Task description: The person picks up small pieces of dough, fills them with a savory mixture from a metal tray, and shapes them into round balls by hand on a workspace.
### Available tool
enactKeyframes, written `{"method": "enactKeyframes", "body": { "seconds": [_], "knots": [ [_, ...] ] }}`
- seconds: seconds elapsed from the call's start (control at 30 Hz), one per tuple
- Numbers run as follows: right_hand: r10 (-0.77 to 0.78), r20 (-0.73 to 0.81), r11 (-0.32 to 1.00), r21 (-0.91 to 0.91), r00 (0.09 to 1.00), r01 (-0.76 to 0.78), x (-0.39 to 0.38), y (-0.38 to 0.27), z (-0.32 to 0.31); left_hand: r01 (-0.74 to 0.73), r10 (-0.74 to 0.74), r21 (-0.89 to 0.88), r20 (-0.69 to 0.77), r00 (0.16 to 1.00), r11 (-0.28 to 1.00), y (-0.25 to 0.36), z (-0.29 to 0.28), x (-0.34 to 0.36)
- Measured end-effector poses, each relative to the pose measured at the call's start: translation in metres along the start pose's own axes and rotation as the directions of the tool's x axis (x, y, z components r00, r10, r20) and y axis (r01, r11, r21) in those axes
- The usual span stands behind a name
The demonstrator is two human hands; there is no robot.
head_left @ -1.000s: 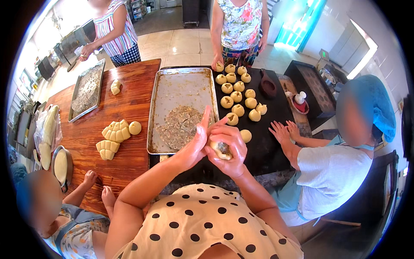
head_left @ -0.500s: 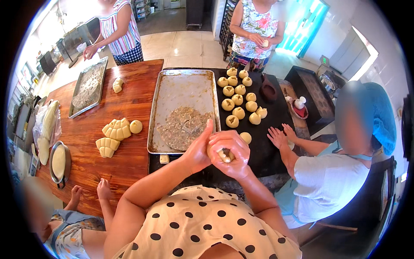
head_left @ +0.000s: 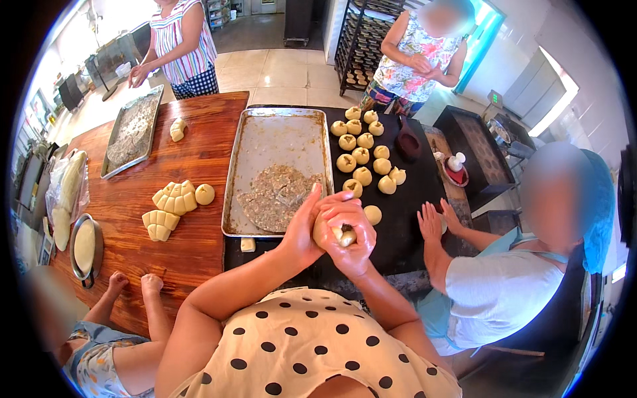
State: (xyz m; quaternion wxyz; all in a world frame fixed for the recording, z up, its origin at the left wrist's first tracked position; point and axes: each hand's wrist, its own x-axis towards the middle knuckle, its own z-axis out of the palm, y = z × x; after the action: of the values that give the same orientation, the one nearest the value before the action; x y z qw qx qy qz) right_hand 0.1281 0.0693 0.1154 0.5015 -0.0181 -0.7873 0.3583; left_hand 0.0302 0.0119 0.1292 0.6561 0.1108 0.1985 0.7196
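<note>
Just past my chest, my right hand (head_left: 355,252) curls around a filled dough ball (head_left: 346,239). Pale dough shows through the ring of its fingers, with a dark bit of filling at the opening. My left hand (head_left: 298,232) presses against the ball's left side, thumb pointing up; its other fingers are partly hidden. Beyond my hands lies a metal tray (head_left: 265,132) with a flat mound of speckled filling (head_left: 275,196) in its near half. Right of the tray, several shaped dough balls (head_left: 361,156) stand on the black tabletop, and a smooth one (head_left: 372,214) sits closest to my right hand.
A wooden table (head_left: 199,245) at left holds cut dough pieces (head_left: 176,199), a second filling tray (head_left: 135,132) and a pan of dough (head_left: 86,245). Co-workers stand around; one at right has hands (head_left: 434,222) on the black tabletop. A dark wooden ladle-like tool (head_left: 409,140) lies beyond.
My hands stay wrapped about the dough ball, shifted slightly. The far-right co-worker has stepped right, uncovering a loaded rack. The whole view has tilted a little.
</note>
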Motion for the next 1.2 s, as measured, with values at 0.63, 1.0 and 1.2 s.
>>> {"method": "enactKeyframes", "body": {
  "seconds": [0.63,1.0,1.2],
  "knots": [
    [0.386,-0.134,0.903,0.255,0.913,-0.345,0.01,-0.023,0.01,-0.043,0.045,-0.025,0.072,0.996,0.999,0.002,-0.012,0.0],
    [0.108,-0.245,0.974,-0.168,0.964,-0.152,0.002,-0.031,0.02,-0.03,0.031,0.072,-0.01,0.999,0.997,-0.01,-0.015,-0.006],
    [0.114,-0.095,0.962,-0.238,0.989,-0.134,0.011,-0.039,0.016,0.04,-0.04,0.155,-0.003,0.999,0.987,-0.002,-0.023,-0.006]
  ]
}}
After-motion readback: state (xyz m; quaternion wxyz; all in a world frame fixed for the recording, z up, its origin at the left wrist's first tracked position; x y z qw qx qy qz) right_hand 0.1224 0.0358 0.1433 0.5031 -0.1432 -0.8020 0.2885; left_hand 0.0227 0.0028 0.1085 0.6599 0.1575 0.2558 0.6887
